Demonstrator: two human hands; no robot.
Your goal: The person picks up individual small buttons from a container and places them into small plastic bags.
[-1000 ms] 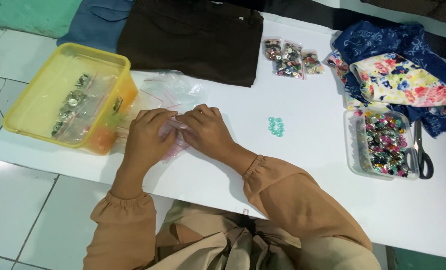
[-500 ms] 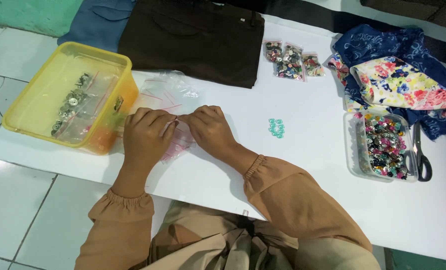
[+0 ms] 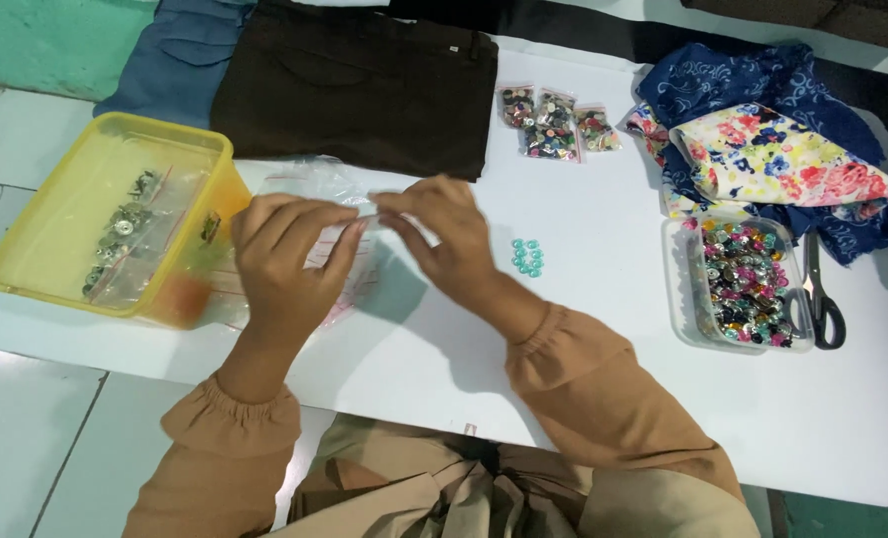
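Note:
My left hand (image 3: pixel 286 257) and my right hand (image 3: pixel 442 237) together hold a small clear plastic zip bag (image 3: pixel 349 267) by its top edge, lifted a little above the white table (image 3: pixel 603 369). The bag hangs between the hands and looks empty. Several small teal buttons (image 3: pixel 527 256) lie in a cluster on the table just right of my right hand. More clear bags (image 3: pixel 309 179) lie flat behind the hands.
A yellow plastic tub (image 3: pixel 180 299) with bagged metal buttons stands at the left. A dark brown garment (image 3: pixel 364 85) lies at the back, three small bags of buttons (image 3: pixel 555 122) beside it. At the right are floral fabrics (image 3: pixel 772 149), a clear tray of mixed buttons (image 3: pixel 745 284) and scissors (image 3: pixel 822 299).
Both hands have risen from the table surface and moved slightly apart, lifting the clear bag up by its top edge.

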